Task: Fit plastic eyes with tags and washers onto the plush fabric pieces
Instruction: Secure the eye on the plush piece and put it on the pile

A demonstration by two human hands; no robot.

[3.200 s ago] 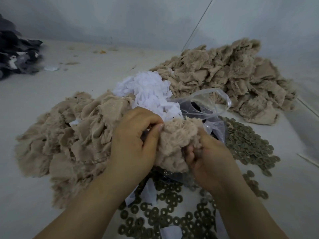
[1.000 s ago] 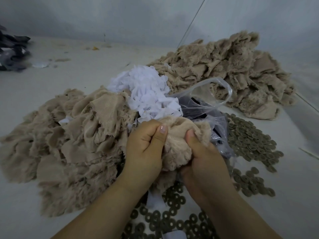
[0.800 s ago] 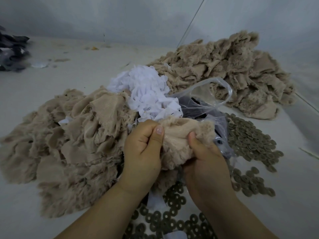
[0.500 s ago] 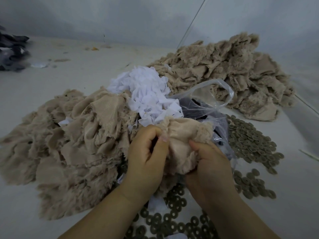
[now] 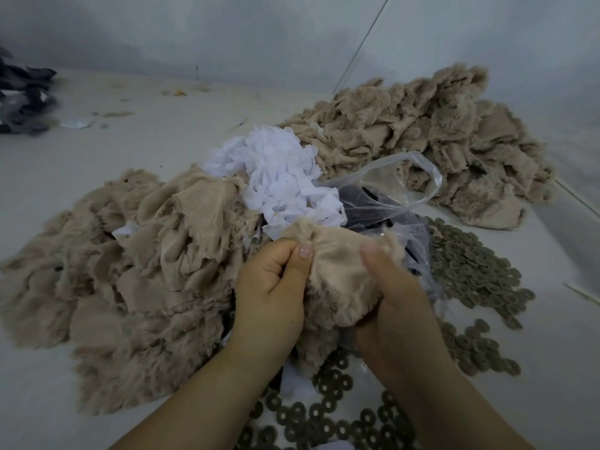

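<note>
Both hands grip one beige plush piece (image 5: 337,271) above the bench's near edge: left hand (image 5: 269,287) pinching its upper edge, right hand (image 5: 393,303) bunching the other side, backing upward, presumably exposing the eye hole; washers (image 5: 470,274) rightward.

One head-worn wide-angle view looks forward and down, close over the worktable (image 5: 81,157).

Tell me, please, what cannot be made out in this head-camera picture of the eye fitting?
- Plastic eye or washer at the held fabric piece: hidden by its folds, the left hand and the right hand.
- Contents of the plastic bag: dark shapes, blurred by the film.
- Dark heap: cut off by the left edge.
- Washers: partly under the fabric and arms.
</note>
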